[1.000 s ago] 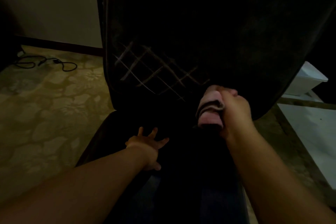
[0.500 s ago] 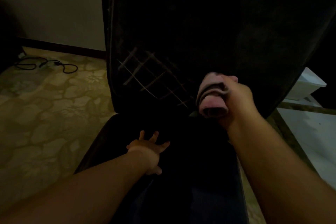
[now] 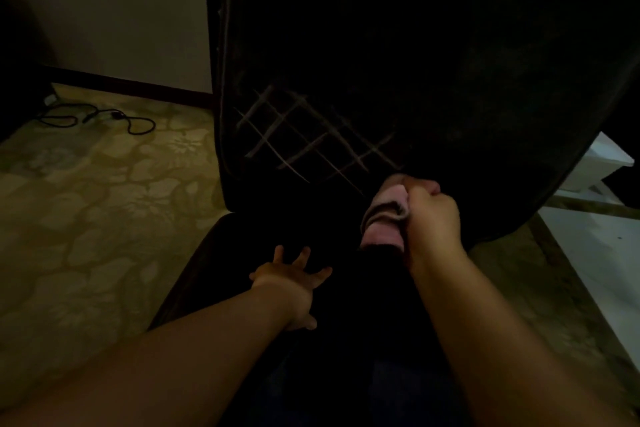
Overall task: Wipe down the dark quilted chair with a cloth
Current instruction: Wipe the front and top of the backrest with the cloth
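Your right hand (image 3: 433,218) is curled into a fist around a bunched pink cloth (image 3: 384,215), fingers wrapped tight on it, thumb side up. The cloth is rolled into thick folds: a paler pink fold at the top and bottom, a greyer, shadowed band between them. It bulges out to the left of your fist and sits against the lowest part of the chair's backrest (image 3: 398,62), right where the backrest meets the seat (image 3: 221,253).

The chair fills the middle and right of the view. Its backrest rises upright as a wide, nearly black panel, so dark that most of its surface shows no detail. Only in the lower left part does the quilting catch the light: a lattice of pale, thin diagonal lines (image 3: 311,139) crossing into diamonds. A faint seam runs down the backrest's left edge. The seat is just as dark, its rounded left front edge barely showing against the floor.

Your left hand (image 3: 287,288) lies flat on the seat, fingers spread apart and straight, holding nothing, well left of the cloth.

Beside the chair on the left lies a pale patterned carpet (image 3: 86,201), with a black cable (image 3: 104,116) looped near the wall (image 3: 121,10). At the far right, a white box (image 3: 599,166) stands behind the chair.
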`<state>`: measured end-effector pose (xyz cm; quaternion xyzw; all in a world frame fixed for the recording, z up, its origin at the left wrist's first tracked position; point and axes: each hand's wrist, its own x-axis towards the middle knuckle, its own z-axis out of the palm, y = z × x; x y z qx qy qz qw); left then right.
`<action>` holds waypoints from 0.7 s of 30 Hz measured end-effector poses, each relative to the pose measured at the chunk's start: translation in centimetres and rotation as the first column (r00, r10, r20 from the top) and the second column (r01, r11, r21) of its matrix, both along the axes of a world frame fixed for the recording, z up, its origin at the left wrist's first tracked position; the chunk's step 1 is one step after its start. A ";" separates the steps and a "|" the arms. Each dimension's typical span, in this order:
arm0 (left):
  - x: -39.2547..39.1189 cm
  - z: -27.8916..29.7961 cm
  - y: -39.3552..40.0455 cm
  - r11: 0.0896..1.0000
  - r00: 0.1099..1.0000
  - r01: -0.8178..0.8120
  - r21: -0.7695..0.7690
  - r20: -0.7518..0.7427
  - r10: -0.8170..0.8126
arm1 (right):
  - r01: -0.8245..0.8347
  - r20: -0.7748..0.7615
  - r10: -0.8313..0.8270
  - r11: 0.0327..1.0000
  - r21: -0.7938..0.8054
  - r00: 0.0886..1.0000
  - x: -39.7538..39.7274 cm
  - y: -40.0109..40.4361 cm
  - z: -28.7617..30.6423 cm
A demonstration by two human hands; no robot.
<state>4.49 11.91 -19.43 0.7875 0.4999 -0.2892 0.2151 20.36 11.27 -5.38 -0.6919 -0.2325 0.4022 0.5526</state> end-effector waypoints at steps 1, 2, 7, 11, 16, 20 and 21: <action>0.0 0.0 0.0 1.000 1.000 -0.001 -0.001 0.000 0.001 | -0.007 0.010 0.007 1.000 0.016 1.000 0.1 0.0 0.4; 0.1 -0.1 0.0 1.000 1.000 0.000 0.000 0.002 0.000 | -0.007 0.002 0.007 1.000 0.023 1.000 0.1 0.1 0.5; 0.0 0.0 0.0 1.000 1.000 -0.004 0.001 -0.002 0.004 | 0.009 -0.104 -0.006 0.999 0.030 0.995 -1.1 0.3 -2.0; 0.0 0.1 -0.1 1.000 1.000 0.001 0.007 0.014 -0.001 | 0.030 -0.353 -0.026 1.000 0.007 0.935 -1.2 1.0 -1.0; 0.0 0.2 0.1 1.000 1.000 -0.011 -0.022 0.018 0.012 | -0.040 -0.322 0.064 0.996 0.080 0.945 0.0 1.1 1.5; 0.1 0.1 -0.2 1.000 1.000 -0.009 0.002 0.008 0.009 | 0.008 -0.197 -0.003 1.000 0.024 0.980 -1.1 0.8 -1.2; 0.1 0.1 -0.2 1.000 1.000 -0.008 0.007 0.002 0.008 | -0.033 -0.161 0.032 0.999 -0.008 0.986 -1.5 0.6 -2.1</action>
